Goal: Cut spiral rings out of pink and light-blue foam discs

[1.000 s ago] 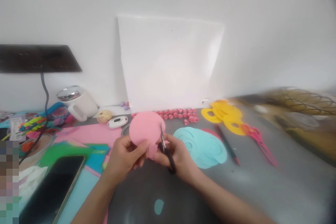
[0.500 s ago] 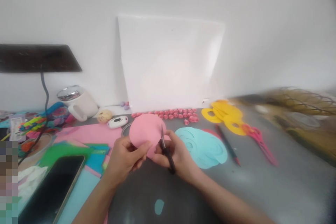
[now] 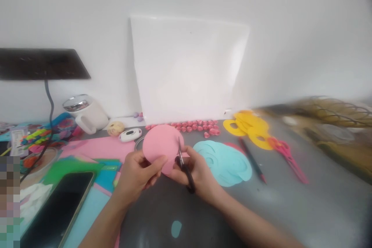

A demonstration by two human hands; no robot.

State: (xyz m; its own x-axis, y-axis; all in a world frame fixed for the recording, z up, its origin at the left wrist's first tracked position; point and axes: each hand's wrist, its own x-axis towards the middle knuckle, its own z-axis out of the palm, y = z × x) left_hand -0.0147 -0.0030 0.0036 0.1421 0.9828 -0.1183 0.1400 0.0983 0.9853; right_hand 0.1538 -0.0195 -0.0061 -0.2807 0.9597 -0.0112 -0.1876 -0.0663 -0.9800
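Observation:
My left hand [image 3: 142, 172] pinches the lower edge of a round piece of pink paper [image 3: 161, 143], thumb on top and fingers underneath. My right hand [image 3: 196, 170] is closed around the black handles of a pair of scissors [image 3: 187, 176]. Their blades point up and away, at the right side of the pink paper, slightly apart near the tips. Fingers of the right hand also touch the paper's right edge. To the right of that hand lie turquoise paper spirals [image 3: 223, 162] in a pile. A small turquoise scrap [image 3: 176, 228] is on the grey table below the hands.
Rolled pink paper flowers [image 3: 194, 126] line the back, before a white board [image 3: 188, 69]. To the right are yellow paper rings [image 3: 250, 126], a dark pencil [image 3: 252, 161] and pink scissors [image 3: 289, 159]. A phone [image 3: 59, 209], coloured sheets [image 3: 69, 170] and a white mug [image 3: 88, 114] stand left.
The scissor blades have opened slightly on the pink paper's right side. Both hands stay almost in place; everything else on the table is the same.

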